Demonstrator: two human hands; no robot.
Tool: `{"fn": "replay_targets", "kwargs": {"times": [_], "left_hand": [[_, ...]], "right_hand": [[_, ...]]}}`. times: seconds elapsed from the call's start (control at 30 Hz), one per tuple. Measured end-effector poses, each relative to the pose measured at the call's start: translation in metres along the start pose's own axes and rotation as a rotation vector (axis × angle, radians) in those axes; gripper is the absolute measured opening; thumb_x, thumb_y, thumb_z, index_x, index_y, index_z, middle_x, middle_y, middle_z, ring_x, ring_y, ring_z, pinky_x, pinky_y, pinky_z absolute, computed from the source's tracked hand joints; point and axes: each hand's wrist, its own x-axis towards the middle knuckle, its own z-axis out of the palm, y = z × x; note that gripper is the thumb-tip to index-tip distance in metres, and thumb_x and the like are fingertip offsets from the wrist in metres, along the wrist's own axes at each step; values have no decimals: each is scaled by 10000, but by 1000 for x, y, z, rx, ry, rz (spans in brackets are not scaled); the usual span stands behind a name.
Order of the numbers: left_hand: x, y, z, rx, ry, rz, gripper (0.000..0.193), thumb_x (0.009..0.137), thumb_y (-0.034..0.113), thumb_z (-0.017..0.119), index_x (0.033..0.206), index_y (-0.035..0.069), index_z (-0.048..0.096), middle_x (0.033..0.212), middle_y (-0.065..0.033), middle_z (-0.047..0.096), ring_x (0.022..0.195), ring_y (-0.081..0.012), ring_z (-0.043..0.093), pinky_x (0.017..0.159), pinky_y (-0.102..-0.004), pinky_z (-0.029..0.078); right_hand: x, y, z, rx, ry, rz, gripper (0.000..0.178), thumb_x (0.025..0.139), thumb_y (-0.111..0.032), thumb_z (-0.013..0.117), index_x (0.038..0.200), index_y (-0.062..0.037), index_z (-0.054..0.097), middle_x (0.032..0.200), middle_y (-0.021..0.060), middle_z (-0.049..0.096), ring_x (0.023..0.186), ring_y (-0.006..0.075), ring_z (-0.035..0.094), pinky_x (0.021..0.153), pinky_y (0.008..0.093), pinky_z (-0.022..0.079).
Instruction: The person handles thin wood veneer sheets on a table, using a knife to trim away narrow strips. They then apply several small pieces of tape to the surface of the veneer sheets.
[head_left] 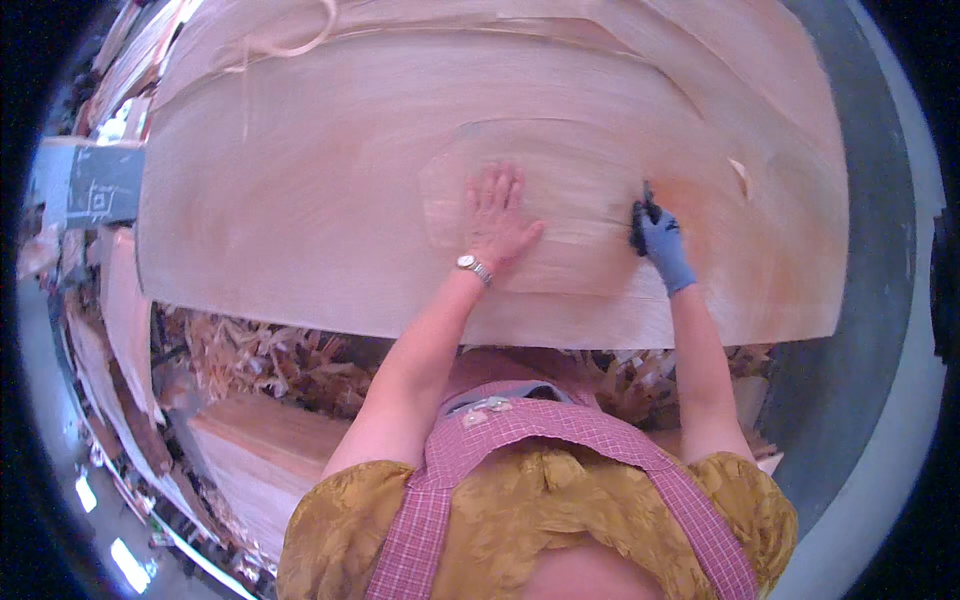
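My bare left hand (495, 220) lies flat with fingers spread on a thin pale wood veneer sheet (300, 200), a wristwatch on its wrist. Under it and to its right is a smaller, slightly different-toned veneer piece (575, 205), with edges showing as faint lines. To the right, my right hand (660, 240), in a blue glove with dark fingers, is closed round a small dark tool (647, 188). The tool's thin end points away from me at the sheet; its exact kind is too small to make out.
Other veneer layers with ragged edges (640, 70) lie along the far side, with a curled strip (310, 35). A small torn flap (740, 178) sits at right. Wood scraps (270, 365) are heaped below the near edge. A grey wall (870, 300) stands right; more boards (125, 300) lean left.
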Motion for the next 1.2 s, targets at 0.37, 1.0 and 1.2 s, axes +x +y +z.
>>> {"fn": "replay_targets", "kwargs": {"times": [0.37, 1.0, 1.2], "left_hand": [[9, 5, -1, 139, -37, 25, 930, 842, 565, 573, 1534, 64, 205, 1615, -117, 142, 1500, -289, 68, 1189, -562, 26], [17, 14, -8, 257, -48, -25, 851, 805, 664, 577, 1441, 137, 373, 1522, -88, 316, 1415, -281, 267, 1124, -555, 197], [34, 12, -13, 194, -61, 13, 703, 830, 596, 610, 1327, 112, 489, 1448, -127, 411, 1356, -306, 356, 1077, -551, 254]], "right_hand": [[11, -59, -83, 328, -532, 311, 299, 959, -368, 579, 1008, -82, 650, 779, 53, 680, 584, 131, 595, 502, 246, 430], [268, -62, -146, -693, 235, -641, 223, 883, -234, 607, 1102, -199, 622, 1114, 139, 606, 1026, 342, 605, 807, 472, 522], [286, -63, -167, -900, 149, -541, 224, 933, -220, 529, 1140, -173, 600, 1074, 124, 609, 980, 341, 626, 769, 469, 533]]}}
